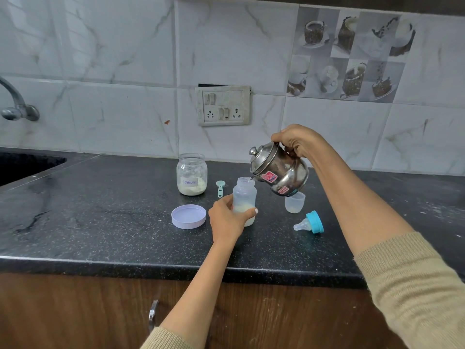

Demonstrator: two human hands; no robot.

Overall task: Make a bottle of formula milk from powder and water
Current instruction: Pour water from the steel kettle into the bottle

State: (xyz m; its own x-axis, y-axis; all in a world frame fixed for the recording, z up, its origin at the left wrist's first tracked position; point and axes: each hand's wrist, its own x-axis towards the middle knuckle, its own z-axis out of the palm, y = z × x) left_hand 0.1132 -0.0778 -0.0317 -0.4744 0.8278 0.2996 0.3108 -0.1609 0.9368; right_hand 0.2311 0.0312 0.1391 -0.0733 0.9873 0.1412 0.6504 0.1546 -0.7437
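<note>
On the counter point(100, 222): our right hand point(299, 141) grips the kettle point(279, 170), tilted, spout at the mouth of the bottle point(244, 195), which our left hand point(226, 220) wraps low down. Left of that grip: jar point(192, 174), lid point(188, 216), scoop point(220, 188). Right: cap point(295, 202), teat point(309, 222).

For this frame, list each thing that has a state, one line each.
Baby bottle: upright, uncapped, pale contents at the bottom.
Kettle: tilted, spout at the bottle mouth, lid on.
Formula jar: open, partly filled with powder.
Jar lid: off, lying on the counter.
Teat with blue ring: off, on its side.
Clear cap: off, upside down.
Scoop: lying on the counter.
Left hand: holds the bottle.
Right hand: grips the kettle handle.
</note>
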